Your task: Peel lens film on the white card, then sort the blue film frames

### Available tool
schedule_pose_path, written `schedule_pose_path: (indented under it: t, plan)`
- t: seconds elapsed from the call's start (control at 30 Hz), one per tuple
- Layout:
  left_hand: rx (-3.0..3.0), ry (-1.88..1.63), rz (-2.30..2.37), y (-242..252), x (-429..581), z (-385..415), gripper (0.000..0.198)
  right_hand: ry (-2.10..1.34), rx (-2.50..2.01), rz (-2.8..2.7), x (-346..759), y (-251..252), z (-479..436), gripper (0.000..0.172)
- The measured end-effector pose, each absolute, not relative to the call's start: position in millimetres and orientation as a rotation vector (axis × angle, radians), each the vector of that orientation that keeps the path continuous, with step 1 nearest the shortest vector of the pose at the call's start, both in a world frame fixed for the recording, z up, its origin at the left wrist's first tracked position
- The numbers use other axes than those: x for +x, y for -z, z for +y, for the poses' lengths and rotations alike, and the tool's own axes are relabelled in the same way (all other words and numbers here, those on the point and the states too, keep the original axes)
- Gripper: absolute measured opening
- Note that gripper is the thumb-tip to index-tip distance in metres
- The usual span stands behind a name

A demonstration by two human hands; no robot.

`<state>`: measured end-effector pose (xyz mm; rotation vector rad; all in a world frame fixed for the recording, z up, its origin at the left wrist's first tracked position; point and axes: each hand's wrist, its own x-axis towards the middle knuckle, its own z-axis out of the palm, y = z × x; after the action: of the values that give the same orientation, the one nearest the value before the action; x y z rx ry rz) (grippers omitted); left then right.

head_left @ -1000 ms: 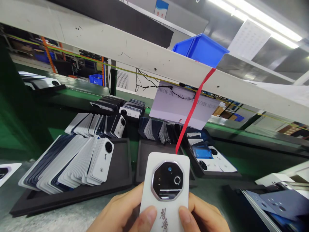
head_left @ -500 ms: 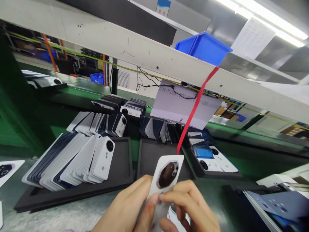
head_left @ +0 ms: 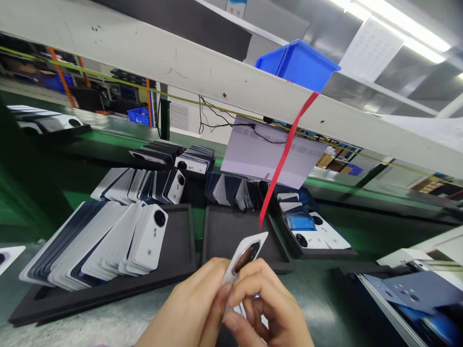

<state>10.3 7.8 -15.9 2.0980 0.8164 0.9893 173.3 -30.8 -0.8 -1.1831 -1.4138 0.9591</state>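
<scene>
Low in the head view, just short of the middle tray (head_left: 222, 231), we hold one white phone back panel (head_left: 238, 250) over the table (head_left: 311, 299), tilted nearly edge-on, with its dark camera window (head_left: 247, 257) towards the upper right. Our left hand (head_left: 191, 303) is clamped on the panel's left side. Our right hand (head_left: 267, 303) has its fingers bent against the near right edge; we cannot tell whether that grip is pinched on the panel or only resting there.

As we judge it, the handling of this one piece is under way and not finished, since it is in our hands and not set down. Many others stand sorted in rows, but nothing shows us which of them are done and which are left.

The left tray (head_left: 177, 238) carries a long fanned stack (head_left: 97, 246) of white and dark panels, with its right end uncovered. The middle tray has fanned panels (head_left: 235, 190) at its far end. The right tray (head_left: 321, 253) holds white panels lying flat and a piece of blue film (head_left: 302, 221). Farther right, grey-blue sheets (head_left: 415, 289) lie over a dark box. Up on the shelf sits a blue bin (head_left: 304, 65), whose contents we cannot see.
</scene>
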Motion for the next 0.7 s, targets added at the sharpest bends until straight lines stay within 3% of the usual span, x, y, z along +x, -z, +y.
schedule_pose_path:
  t: [0.1,0.27,0.47,0.57,0.7]
  plan:
    - [2.088,-0.959,0.826,16.8,10.3,6.6,0.025,-0.94,-1.207,-1.399,173.8,1.2,-30.1,0.008]
    - [2.067,-0.957,0.799,18.7,11.6,10.2,0.023,-0.827,-1.259,-1.5,174.0,1.4,-27.6,0.027]
    - [2.193,-1.16,0.796,20.9,14.1,14.8,0.041,-0.913,-1.243,-1.499,175.1,2.9,-24.7,0.014]
    - [2.134,-1.139,0.801,16.8,13.8,12.6,0.027,-1.095,-1.163,-1.424,179.0,0.2,-25.0,0.01]
    - [1.852,-0.959,0.833,9.9,13.7,8.5,0.017,-1.104,-1.138,-1.162,189.0,-7.3,-26.2,0.021]
